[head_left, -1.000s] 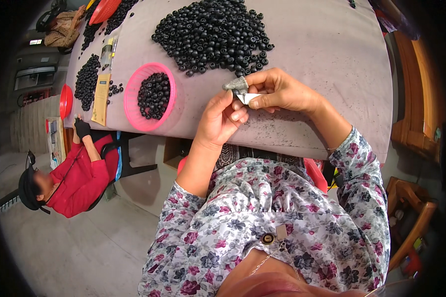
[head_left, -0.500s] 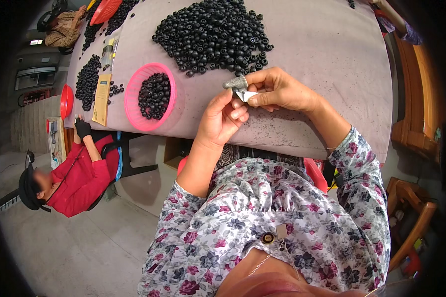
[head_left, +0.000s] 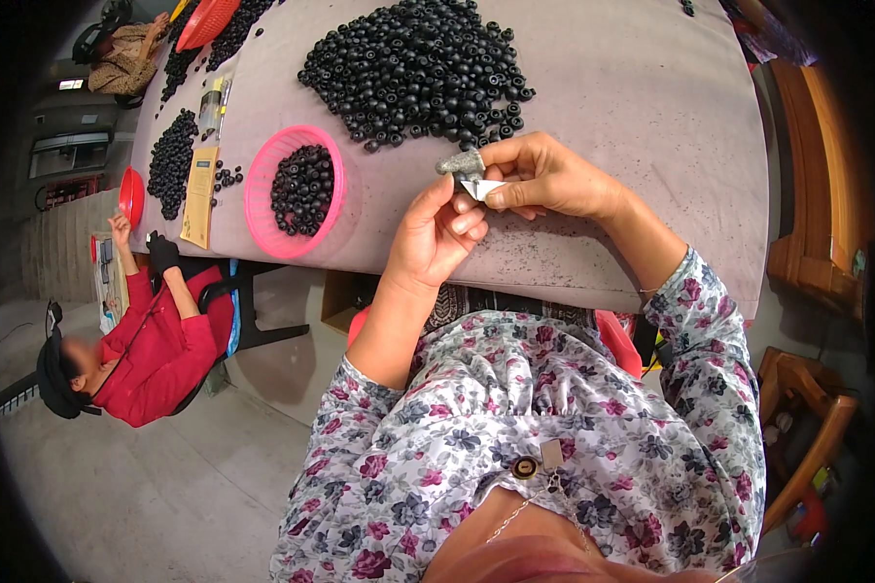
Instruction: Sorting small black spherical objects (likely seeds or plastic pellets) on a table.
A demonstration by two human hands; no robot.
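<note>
Over the table's near edge, both my hands meet. My left hand (head_left: 430,231) pinches a small black part (head_left: 461,181), mostly hidden by the fingers; it seems to be one of the round black pieces with a hole. In my right hand (head_left: 566,183), thumb and fingers grip a small pale triangular blade-like piece (head_left: 482,190) against that part. A grey cover (head_left: 460,162) sits on the right index fingertip. Just beyond my hands lies a big pile of round black parts (head_left: 413,73). Left of them, a pink basket (head_left: 254,194) holds more of these parts.
A cloth-covered table (head_left: 651,117) spans the work area. At left are a smaller black pile (head_left: 172,160), a tan card (head_left: 199,199) and a red bowl (head_left: 131,197). A person in red (head_left: 170,340) sits there. A wooden chair (head_left: 812,428) stands at right.
My hands hold nearly the same pose; only tiny finger shifts show. The person in red has raised a bare hand beside the red bowl. At the far right, another person's arm has drawn back.
</note>
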